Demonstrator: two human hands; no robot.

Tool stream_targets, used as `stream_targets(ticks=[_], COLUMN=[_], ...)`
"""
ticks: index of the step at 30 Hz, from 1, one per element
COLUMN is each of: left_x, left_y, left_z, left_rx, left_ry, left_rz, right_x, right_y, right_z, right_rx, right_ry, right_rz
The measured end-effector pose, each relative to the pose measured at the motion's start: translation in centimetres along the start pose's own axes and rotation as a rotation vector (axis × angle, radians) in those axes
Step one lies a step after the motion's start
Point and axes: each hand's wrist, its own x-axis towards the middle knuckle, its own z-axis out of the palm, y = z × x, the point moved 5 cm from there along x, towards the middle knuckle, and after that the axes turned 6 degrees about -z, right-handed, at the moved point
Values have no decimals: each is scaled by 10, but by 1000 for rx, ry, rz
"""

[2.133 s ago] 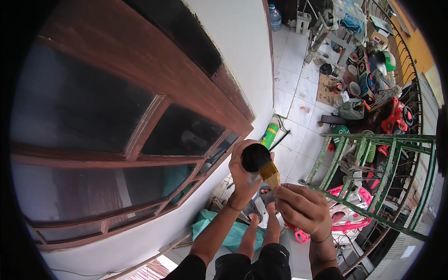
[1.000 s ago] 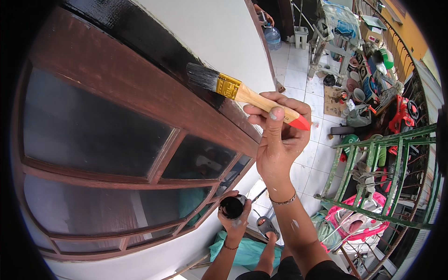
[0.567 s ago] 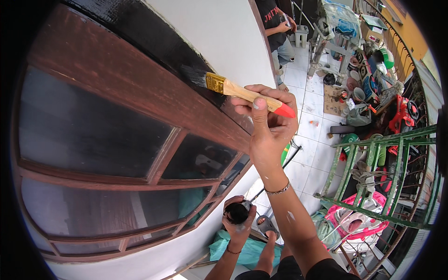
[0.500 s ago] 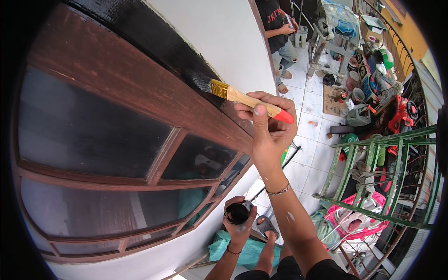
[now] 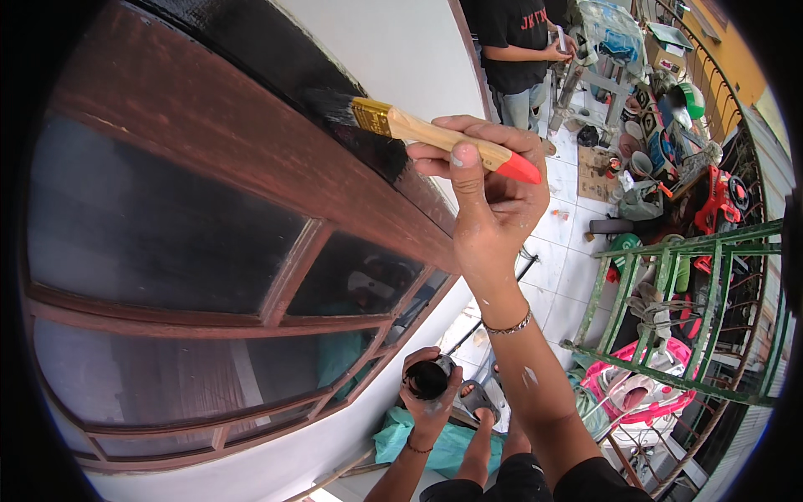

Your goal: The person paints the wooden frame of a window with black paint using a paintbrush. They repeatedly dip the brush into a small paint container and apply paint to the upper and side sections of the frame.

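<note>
My right hand [image 5: 493, 188] grips a paintbrush [image 5: 447, 136] by its wooden handle, which has a red tip. The dark bristles beyond its gold-coloured ferrule lie against a black-painted strip [image 5: 251, 63] along the top of the brown wooden window frame [image 5: 184, 125]. Lower down, my left hand [image 5: 431, 403] is wrapped round a small open can [image 5: 427, 379] with dark contents, apart from the window. Brown, unpainted wood shows along the strip's lower right end, behind my right fingers.
Beside the strip runs a white wall [image 5: 376, 50]. A person [image 5: 519, 58] stands at the far end on the tiled floor [image 5: 548, 259]. Green metal ladder-like frame [image 5: 669, 293] stands at right, near a pink basket [image 5: 598, 381] and piled household things. Teal sheeting [image 5: 401, 439] lies by my feet.
The brush in my right hand has moved a little up and left along the black strip. The other person has shifted to the right. My left hand holds the can almost where it was.
</note>
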Motion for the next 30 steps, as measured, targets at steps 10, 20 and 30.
stream_targets(ticks=[10,20,30], left_x=[-7,-7,-13], left_y=[-7,-9,-19], left_z=[-1,-4,-9], left_rx=[15,-24,25], left_ry=[-61,-8,-9], left_rz=[-25,-42,-67], right_x=[-52,-42,-98], right_y=[15,17,45], right_z=[-57,-36,-98], right_rx=[-151,-53,-208], right_ry=[179,136,247], right_rz=[190,144,267])
